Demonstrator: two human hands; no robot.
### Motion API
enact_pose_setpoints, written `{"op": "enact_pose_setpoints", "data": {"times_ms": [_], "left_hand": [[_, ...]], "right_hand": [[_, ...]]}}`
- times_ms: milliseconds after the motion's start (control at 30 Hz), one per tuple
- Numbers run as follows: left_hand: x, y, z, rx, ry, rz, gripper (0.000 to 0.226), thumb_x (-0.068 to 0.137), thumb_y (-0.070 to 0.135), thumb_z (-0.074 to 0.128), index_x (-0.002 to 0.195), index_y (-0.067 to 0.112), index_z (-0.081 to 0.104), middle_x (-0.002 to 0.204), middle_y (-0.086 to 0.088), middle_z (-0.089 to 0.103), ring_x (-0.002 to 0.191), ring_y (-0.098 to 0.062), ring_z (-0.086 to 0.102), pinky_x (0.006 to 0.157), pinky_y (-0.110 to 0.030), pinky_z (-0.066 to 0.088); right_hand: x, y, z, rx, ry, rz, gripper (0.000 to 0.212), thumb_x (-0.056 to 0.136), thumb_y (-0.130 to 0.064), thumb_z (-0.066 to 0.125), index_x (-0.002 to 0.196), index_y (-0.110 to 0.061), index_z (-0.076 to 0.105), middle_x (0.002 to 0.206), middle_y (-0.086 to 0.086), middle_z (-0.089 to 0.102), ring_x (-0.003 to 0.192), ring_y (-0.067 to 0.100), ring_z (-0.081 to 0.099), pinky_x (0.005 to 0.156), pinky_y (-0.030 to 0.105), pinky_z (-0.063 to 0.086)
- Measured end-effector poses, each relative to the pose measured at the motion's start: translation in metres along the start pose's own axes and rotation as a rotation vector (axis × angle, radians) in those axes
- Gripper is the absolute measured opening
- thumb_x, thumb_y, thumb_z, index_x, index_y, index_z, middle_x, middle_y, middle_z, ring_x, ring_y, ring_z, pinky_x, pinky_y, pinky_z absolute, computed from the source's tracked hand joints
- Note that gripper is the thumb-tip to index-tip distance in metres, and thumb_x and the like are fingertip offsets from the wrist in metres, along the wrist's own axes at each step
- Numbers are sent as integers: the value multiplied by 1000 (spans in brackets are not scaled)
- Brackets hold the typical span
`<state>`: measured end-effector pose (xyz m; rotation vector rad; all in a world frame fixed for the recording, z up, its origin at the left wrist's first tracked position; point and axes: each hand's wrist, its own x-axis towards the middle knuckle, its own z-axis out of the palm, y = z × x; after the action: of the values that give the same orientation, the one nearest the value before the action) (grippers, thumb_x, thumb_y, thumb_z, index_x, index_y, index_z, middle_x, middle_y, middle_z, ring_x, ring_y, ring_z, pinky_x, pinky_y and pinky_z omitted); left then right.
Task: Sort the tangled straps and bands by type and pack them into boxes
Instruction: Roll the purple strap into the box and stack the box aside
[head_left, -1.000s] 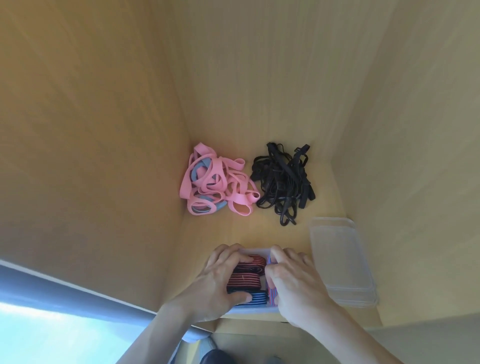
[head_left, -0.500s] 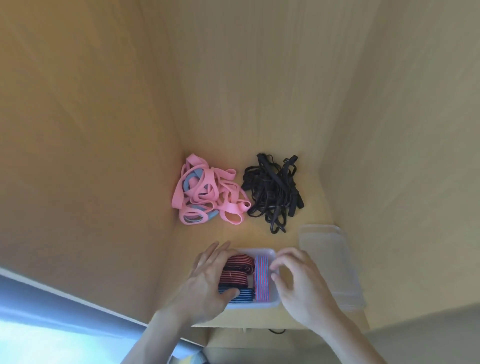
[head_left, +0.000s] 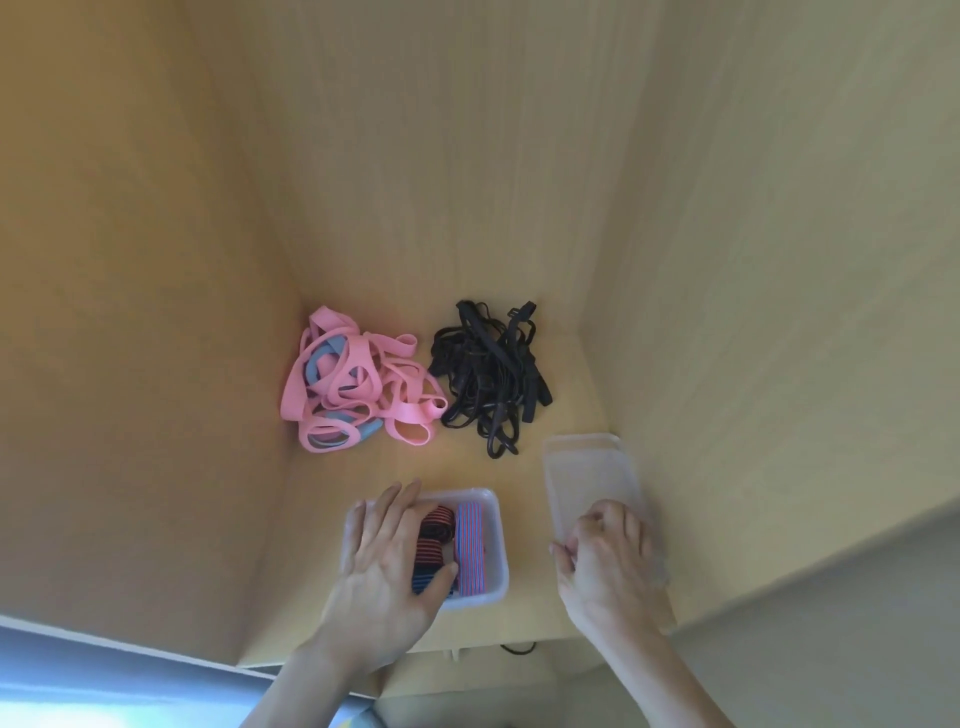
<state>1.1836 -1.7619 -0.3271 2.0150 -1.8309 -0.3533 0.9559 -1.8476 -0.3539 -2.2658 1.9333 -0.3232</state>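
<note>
Nearest, the left hand (head_left: 387, 566) lies flat on the clear box (head_left: 501, 561) on the table. Its grip is wide, fingers straight over the left rim, thumb on the striped bands (head_left: 470, 553) packed inside. The right hand (head_left: 608, 566) has left the box's right edge and now curls its grip round the near end of the clear lid (head_left: 587, 467), to the right. Farther off, pink bands (head_left: 353, 379) and black straps (head_left: 488, 374) lie in separate heaps, as before.

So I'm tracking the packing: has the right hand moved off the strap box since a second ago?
Yes. The right hand left the box and went right, onto the clear plastic stack beside it.
</note>
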Motion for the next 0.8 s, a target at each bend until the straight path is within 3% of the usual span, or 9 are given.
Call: {"op": "enact_pose_setpoints", "data": {"times_ms": [167,333,467,667,800], "left_hand": [[0,-1,0,-18,6,-10,69,85,65,32,139,26,47,160,11,30,152,-11,16,125,-41,3],[0,-1,-1,-14,-6,-24,69,84,66,31,139,28,46,160,11,29,152,-11,14,124,-40,2],[1,-1,-4,-37,-6,-35,69,82,66,31,137,27,49,158,8,32,151,-13,16,124,-38,2],[5,7,-15,-174,48,-44,58,80,55,42,132,30,53,152,5,37,146,-15,21,119,-45,24],[17,14,-30,-282,103,-26,50,85,30,62,134,31,50,151,15,31,140,-9,25,113,-44,35]], "right_hand": [[-3,-2,1,106,55,42,34,70,-32,89,60,-19,59,95,0,57,97,27,56,89,41,43],[-3,-2,-4,72,57,42,31,80,-35,81,66,-17,60,97,-1,53,101,25,53,93,38,40],[-3,-2,-20,83,141,40,28,72,-29,86,69,-16,61,92,1,55,92,28,57,87,43,45],[-5,-4,-48,103,298,-49,33,66,-6,86,66,-15,53,83,0,56,83,29,60,85,50,49],[-2,-14,-76,131,388,-111,30,71,-8,85,69,-16,55,85,-1,58,83,28,60,90,48,44]]}}
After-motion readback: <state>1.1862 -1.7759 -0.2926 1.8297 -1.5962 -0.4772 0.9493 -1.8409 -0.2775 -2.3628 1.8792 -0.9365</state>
